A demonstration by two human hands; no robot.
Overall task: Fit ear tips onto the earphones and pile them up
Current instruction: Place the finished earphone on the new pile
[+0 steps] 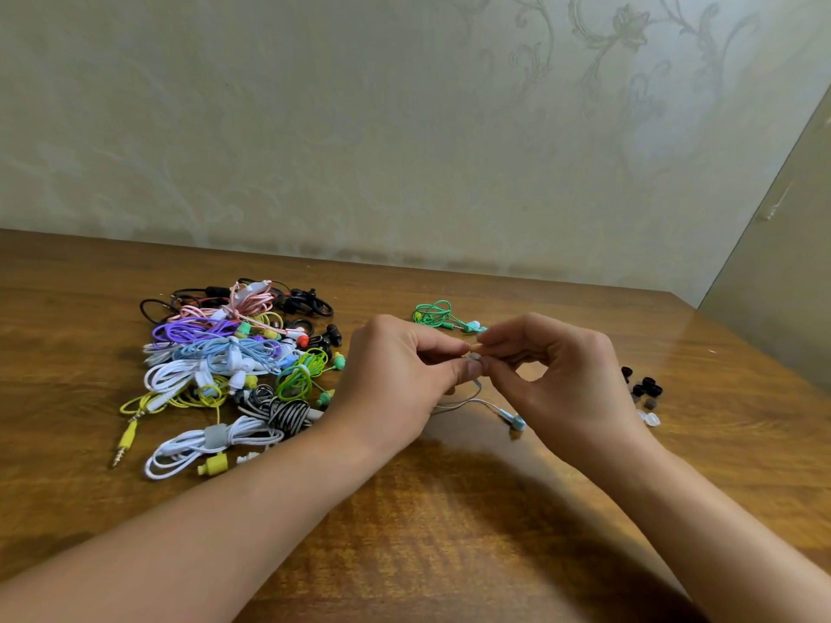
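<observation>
Left hand [400, 366] above table [449, 510], fingers curled tight, pinching small earbud [472, 358] at fingertips. Right hand [557, 366] thumb and forefinger closed narrow on tiny ear tip, meeting left fingertips. Earbud's axis unclear, mostly hidden. Its cable [467, 400] droops right to blue earbud [516, 420] on table. Earphone pile [234, 366] left; loose ear tips [645, 391] right; green earphones [443, 317] behind hands.

I am seeing a glossy brown wooden worktop [449, 532] catching soft light, sitting against a pale wall [314, 128] showing faint leaf patterns.
</observation>
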